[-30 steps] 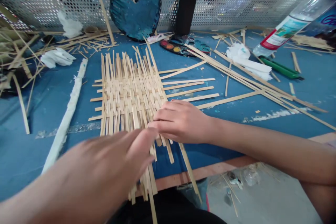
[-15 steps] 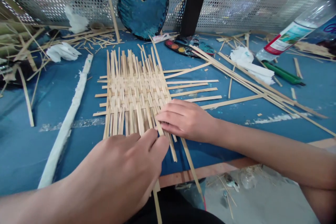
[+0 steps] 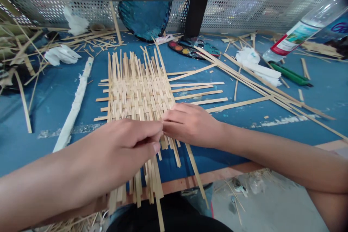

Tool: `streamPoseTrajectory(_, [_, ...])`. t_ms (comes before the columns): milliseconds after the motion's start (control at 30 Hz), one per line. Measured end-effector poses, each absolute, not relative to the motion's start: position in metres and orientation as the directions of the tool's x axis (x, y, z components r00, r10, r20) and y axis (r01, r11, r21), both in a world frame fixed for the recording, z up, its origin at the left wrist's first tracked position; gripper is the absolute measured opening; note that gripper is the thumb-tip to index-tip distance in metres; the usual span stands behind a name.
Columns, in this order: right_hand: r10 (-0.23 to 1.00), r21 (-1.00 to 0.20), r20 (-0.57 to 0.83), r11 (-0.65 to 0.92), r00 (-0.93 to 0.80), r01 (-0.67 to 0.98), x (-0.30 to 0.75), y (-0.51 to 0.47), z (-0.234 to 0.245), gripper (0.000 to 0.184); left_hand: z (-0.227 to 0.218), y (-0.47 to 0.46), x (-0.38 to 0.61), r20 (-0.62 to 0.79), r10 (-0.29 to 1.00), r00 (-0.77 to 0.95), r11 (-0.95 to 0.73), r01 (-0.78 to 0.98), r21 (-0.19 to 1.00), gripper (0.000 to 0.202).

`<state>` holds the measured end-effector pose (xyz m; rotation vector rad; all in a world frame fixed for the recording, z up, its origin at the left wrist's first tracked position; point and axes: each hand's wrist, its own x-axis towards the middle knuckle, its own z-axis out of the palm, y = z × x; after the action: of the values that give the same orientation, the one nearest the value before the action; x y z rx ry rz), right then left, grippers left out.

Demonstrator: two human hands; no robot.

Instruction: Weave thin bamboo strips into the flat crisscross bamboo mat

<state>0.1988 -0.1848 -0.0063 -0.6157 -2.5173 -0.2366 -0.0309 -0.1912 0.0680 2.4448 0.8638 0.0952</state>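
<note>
A partly woven mat of pale bamboo strips (image 3: 138,96) lies on the blue table, its loose strip ends fanning out on all sides. My left hand (image 3: 133,141) reaches across the lower part of the weave, fingers curled and thumb bent in, pinching at the bamboo strips. Its grip is partly hidden behind the knuckles. Touching its fingertips, my right hand (image 3: 193,125) is closed over the lower right edge of the mat, fingers together on the strips. Below my left hand, long strip ends (image 3: 149,177) hang past the table's front edge.
Loose long strips (image 3: 261,92) lie at the right, near crumpled tissue (image 3: 250,59) and a green-handled cutter (image 3: 292,74). A bottle (image 3: 296,36) leans at the far right. Behind the mat are a paint palette (image 3: 190,50), a phone (image 3: 198,7) and a blue round object (image 3: 145,20).
My left hand has moved up and its fingers now meet my right hand. More of the hanging strip ends show below it. My right hand stays nearly in place.
</note>
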Motion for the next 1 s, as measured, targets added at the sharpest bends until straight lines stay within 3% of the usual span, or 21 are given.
streamPoseTrajectory(133, [0.352, 0.105, 0.542, 0.872, -0.763, 0.477, 0.198, -0.185, -0.007, 0.021, 0.066, -0.179, -0.035, -0.308, 0.573, 0.759, -0.373, 0.577, 0.727, 0.031])
streamPoseTrajectory(300, [0.34, 0.191, 0.529, 0.845, -0.778, 0.499, 0.196, -0.187, -0.005, 0.024, 0.069, -0.172, -0.034, -0.27, 0.611, 0.744, -0.371, 0.57, 0.733, 0.032])
streamPoseTrajectory(400, [0.292, 0.237, 0.544, 0.846, -0.787, 0.478, 0.196, -0.188, -0.003, 0.02, 0.068, -0.163, -0.032, -0.207, 0.654, 0.727, -0.489, 0.616, 0.617, 0.029])
streamPoseTrajectory(533, [0.272, 0.24, 0.561, 0.851, -0.782, 0.468, 0.195, -0.189, -0.002, 0.014, 0.054, -0.15, -0.031, -0.11, 0.617, 0.779, -0.671, 0.594, 0.443, 0.017])
streamPoseTrajectory(800, [0.282, 0.2, 0.586, 0.859, -0.76, 0.472, 0.195, -0.189, -0.002, 0.014, 0.037, -0.146, -0.036, -0.095, 0.539, 0.837, -0.775, 0.536, 0.335, 0.015])
streamPoseTrajectory(867, [0.284, 0.198, 0.587, 0.858, -0.758, 0.474, 0.194, -0.188, -0.001, 0.014, 0.036, -0.148, -0.037, -0.062, 0.486, 0.872, -0.841, 0.486, 0.238, 0.014])
streamPoseTrajectory(1000, [0.304, 0.144, 0.572, 0.877, -0.762, 0.458, 0.193, -0.187, 0.0, 0.017, 0.029, -0.152, -0.037, 0.093, 0.296, 0.951, -0.95, 0.303, -0.076, 0.027])
